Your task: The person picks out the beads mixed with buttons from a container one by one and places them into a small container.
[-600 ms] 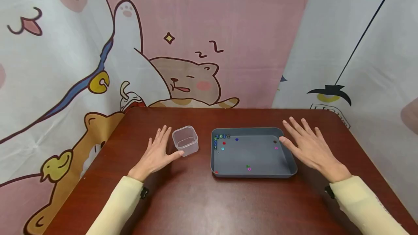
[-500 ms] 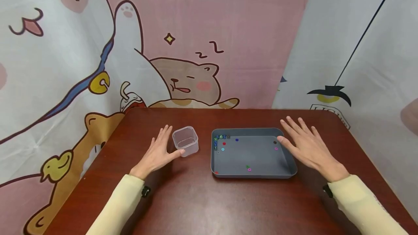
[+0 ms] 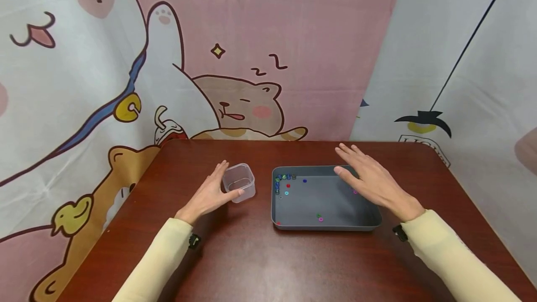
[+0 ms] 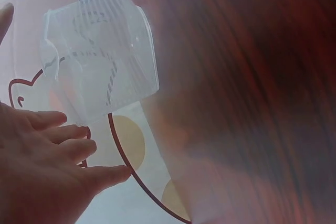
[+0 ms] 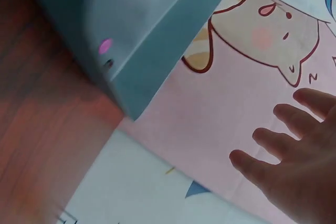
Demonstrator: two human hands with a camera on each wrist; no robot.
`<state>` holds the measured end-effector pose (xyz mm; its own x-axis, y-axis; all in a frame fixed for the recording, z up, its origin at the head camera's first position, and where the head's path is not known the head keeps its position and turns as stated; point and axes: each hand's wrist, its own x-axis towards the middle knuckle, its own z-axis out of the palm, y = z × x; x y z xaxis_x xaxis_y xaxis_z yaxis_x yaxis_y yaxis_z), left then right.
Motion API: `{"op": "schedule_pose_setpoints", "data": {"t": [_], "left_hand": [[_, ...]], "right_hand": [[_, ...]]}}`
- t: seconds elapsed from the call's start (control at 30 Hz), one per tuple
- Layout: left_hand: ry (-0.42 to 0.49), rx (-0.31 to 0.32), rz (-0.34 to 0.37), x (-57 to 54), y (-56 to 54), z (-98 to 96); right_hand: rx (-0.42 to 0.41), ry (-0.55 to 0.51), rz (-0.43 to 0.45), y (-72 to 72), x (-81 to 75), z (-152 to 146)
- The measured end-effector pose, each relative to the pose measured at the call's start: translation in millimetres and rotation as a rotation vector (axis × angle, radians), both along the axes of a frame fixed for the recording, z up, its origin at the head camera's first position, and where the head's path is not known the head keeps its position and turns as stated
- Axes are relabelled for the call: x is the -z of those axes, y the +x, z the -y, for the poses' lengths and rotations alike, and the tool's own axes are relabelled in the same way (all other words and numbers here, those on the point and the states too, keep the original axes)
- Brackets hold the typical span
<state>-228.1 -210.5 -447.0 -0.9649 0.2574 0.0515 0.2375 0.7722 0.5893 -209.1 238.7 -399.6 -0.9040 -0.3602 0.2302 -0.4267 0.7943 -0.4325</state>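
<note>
A clear plastic container (image 3: pixel 245 189) stands upright on the table, and nothing shows inside it. Beside its left wall is my left hand (image 3: pixel 210 195), thumb reaching across the near side and fingers spread. In the left wrist view those fingers appear next to the container (image 4: pixel 100 56), not curled round it. My right hand (image 3: pixel 373 183) hovers over the right part of a grey tray (image 3: pixel 327 227), fingers extended and holding nothing. Inside the tray, several glass marbles (image 3: pixel 277 184) line the far left corner. Small coloured rings lie scattered there, among them a pink ring (image 3: pixel 320 219).
The brown wooden table (image 3: pixel 260 264) backs onto a cartoon-printed cloth (image 3: pixel 327 50). A strip of tabletop separates container and tray. In the right wrist view, a pink ring (image 5: pixel 105 45) lies near the tray's corner.
My left hand has moved right, closer to the container. My right hand has moved left from the tray's right edge to over the tray. Container and tray have stayed put.
</note>
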Motion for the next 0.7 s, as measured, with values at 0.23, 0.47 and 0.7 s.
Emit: {"op": "schedule_pose_setpoints", "data": {"t": [0.23, 0.47, 0.7], "left_hand": [[0.005, 0.020, -0.011, 2.5, -2.0, 0.2], [0.001, 0.013, -0.015, 6.4, -3.0, 1.6], [-0.006, -0.017, -0.006, 6.4, -4.5, 1.1]], "right_hand": [[-0.038, -0.049, 0.049, -9.2, -3.1, 21.0], [-0.076, -0.077, 0.088, -21.2, 3.1, 39.2], [-0.140, -0.104, 0.133, -32.1, 5.2, 52.1]]}}
